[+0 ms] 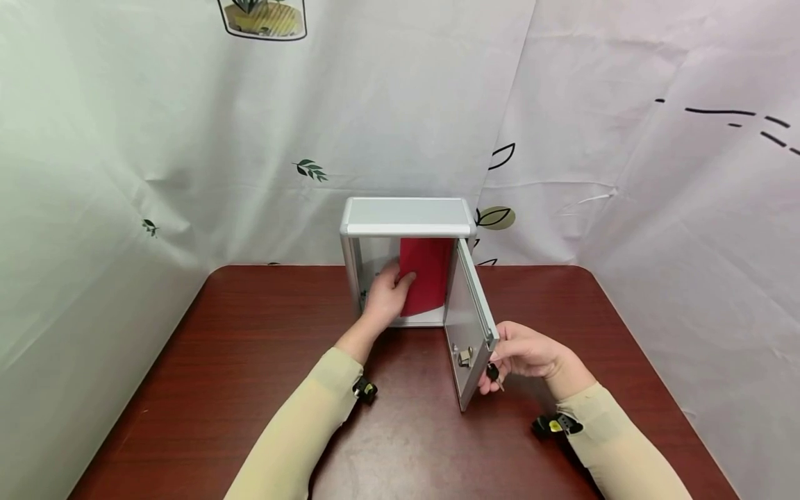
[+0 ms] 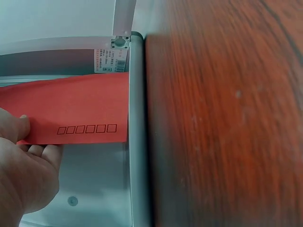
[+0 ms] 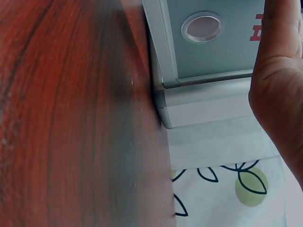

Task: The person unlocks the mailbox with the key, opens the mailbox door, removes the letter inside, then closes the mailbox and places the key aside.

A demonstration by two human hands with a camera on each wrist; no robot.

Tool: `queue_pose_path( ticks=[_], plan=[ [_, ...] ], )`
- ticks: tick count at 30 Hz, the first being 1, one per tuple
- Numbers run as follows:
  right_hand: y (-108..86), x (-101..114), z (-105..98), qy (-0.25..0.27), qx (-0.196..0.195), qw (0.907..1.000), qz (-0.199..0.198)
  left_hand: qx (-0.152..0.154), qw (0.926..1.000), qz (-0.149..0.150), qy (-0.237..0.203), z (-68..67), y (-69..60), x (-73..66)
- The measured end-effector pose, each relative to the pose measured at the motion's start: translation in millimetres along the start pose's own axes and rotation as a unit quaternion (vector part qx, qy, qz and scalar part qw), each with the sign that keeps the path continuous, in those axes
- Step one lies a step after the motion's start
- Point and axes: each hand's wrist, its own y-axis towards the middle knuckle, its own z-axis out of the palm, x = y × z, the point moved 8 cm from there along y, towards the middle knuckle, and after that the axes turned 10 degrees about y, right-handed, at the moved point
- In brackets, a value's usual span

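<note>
From my remote station, the left hand's (image 1: 386, 295) fingers pinch the red envelope (image 1: 428, 274) by its left edge; it lies rightward from them, long axis upright, inside the aluminium-framed box (image 1: 407, 215). The right hand (image 1: 528, 355) (farther off) touches the swung-open door (image 1: 465, 326); I can't tell whether its fingers grip.

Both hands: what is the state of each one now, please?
Left hand: closed, holding the red envelope.
Right hand: curled at the edge of the door, beside a key; exact grip unclear.
</note>
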Motion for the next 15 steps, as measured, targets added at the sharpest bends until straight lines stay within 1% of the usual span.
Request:
queue_pose_path(
  ticks=[5, 8, 15],
  plan=[
    [-0.7, 1, -1, 0.001, 0.005, 1.0000, -0.002, -0.009, 0.9999, 0.003, 0.008, -6.9, -4.7, -0.7],
    [-1.3, 1, -1, -0.002, 0.010, 0.9999, -0.004, -0.010, 0.9999, 0.002, 0.005, -10.4, -8.4, -1.8],
    [-1.6, -1, -3, -0.001, 0.015, 0.9999, -0.004, 0.006, 0.9999, 0.008, 0.004, -19.2, -22.4, -2.7]
  ],
)
